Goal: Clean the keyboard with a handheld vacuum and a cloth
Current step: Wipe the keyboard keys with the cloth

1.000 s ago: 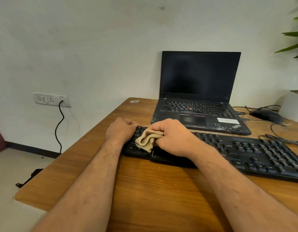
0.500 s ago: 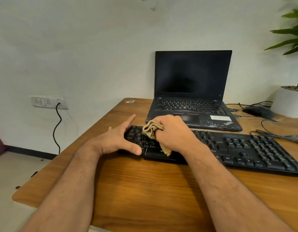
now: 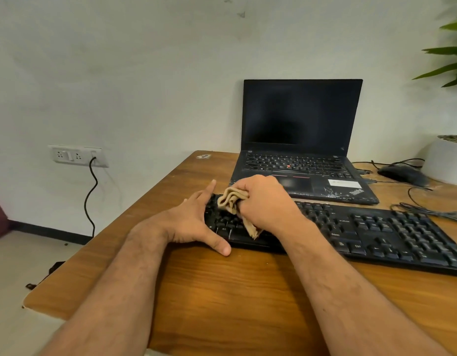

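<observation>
Black and matte, the wide plastic keyboard (image 3: 350,227) lies across the grained wooden table (image 3: 222,291), just in front of the open black laptop (image 3: 299,155). A second ago the left hand (image 3: 194,222) sat curled over the keyboard's left end; since then it has opened, and now its fingers lie straight along that end while the thumb stretches along the front edge, bracing it. The right hand (image 3: 263,201) has stayed clamped on the crumpled beige cloth (image 3: 234,204), which now bunches higher out of the fist, with a soft tail trailing onto the keys near the space bar. Both hands sit close together at the keyboard's left part. Farther right, a rounded black mouse (image 3: 402,173) rests beside a smooth white plant pot (image 3: 445,160), thin cables looping near them.
</observation>
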